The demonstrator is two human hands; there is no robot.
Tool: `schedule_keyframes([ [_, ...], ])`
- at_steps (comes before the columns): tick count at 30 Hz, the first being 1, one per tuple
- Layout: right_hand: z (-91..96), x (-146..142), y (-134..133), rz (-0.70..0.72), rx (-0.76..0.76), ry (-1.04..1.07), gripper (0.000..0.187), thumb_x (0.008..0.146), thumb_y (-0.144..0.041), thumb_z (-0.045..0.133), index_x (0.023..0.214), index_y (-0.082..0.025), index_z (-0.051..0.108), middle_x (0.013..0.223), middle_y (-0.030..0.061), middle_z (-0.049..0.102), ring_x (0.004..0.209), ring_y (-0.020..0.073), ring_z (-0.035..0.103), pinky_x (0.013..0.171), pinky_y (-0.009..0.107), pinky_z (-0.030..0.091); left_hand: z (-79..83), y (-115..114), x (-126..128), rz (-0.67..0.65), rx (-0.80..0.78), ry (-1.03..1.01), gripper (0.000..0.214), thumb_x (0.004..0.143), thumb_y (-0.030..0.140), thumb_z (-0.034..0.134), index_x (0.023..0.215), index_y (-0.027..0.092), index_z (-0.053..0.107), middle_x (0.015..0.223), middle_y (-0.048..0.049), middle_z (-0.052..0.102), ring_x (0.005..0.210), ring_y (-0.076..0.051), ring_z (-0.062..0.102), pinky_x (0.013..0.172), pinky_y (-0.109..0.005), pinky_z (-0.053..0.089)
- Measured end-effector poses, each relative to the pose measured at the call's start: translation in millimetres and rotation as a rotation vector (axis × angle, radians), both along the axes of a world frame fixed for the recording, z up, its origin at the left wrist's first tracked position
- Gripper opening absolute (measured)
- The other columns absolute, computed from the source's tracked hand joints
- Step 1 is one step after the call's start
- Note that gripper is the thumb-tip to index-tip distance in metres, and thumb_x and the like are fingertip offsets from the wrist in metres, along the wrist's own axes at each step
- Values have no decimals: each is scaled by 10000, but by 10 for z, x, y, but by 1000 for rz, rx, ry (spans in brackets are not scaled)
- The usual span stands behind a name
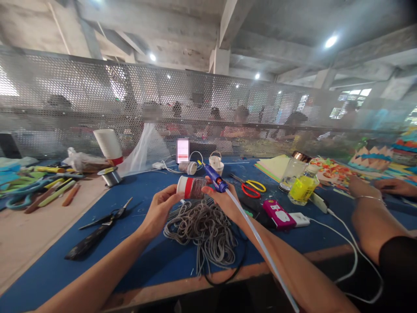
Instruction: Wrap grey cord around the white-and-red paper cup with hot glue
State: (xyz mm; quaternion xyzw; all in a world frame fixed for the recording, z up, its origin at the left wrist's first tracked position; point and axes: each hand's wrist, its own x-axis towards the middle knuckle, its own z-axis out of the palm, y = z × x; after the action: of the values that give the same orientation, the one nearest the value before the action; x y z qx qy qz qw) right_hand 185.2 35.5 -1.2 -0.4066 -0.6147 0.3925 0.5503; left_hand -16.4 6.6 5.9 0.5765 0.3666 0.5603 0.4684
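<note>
My left hand (164,204) grips the rim end of a paper cup (185,188), white with a red band, lying sideways in the air. Grey-brown cord is wound around the cup's other end. In my right hand (224,200) is a blue hot glue gun (215,177), with a long pale glue stick (257,237) trailing back over my forearm. The right fingers are also at the wrapped end of the cup; their exact contact is partly hidden. A loose heap of grey cord (203,234) lies on the blue table mat (140,256) below both hands.
Black scissors (97,230) lie left, red-and-yellow scissors (250,188) right. Behind are a propped phone (183,151), a wrapped cup (188,168) and stacked cups (107,143). A magenta box (278,214), glass jar (289,171) and white cable (345,230) sit near another person's arm (368,221).
</note>
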Motion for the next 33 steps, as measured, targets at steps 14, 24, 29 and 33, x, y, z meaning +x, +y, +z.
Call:
schedule_keyframes([
  [14, 9, 9, -34, -56, 272, -79, 209, 806, -358, 640, 937, -202, 686, 889, 36, 645, 825, 177, 596, 780, 305, 487, -47, 17, 3, -1, -98, 33, 335, 767, 436, 708, 976, 177, 744, 811, -31, 723, 667, -173, 607, 619, -254, 471],
  [24, -23, -2, -43, -40, 287, -118, 167, 821, -340, 619, 847, -181, 664, 862, 31, 614, 794, 161, 576, 770, 294, 476, -83, 93, -29, 148, -5, 32, 334, 787, 448, 687, 954, 166, 755, 868, -43, 734, 841, -212, 627, 805, -292, 479],
  [29, -30, -17, -82, 49, 219, -145, 223, 826, -382, 626, 914, -179, 652, 833, 26, 631, 738, 155, 569, 722, 284, 475, -64, 117, -40, 181, 10, -36, 326, 783, 445, 690, 960, 178, 753, 890, -40, 738, 886, -212, 628, 840, -292, 471],
  [33, -22, -45, -119, 64, 128, -76, 257, 813, -424, 645, 892, -180, 639, 757, 7, 615, 632, 125, 534, 634, 251, 463, -85, 155, -67, 206, 8, -70, 313, 784, 425, 694, 963, 174, 749, 897, -37, 733, 868, -196, 616, 819, -272, 454],
])
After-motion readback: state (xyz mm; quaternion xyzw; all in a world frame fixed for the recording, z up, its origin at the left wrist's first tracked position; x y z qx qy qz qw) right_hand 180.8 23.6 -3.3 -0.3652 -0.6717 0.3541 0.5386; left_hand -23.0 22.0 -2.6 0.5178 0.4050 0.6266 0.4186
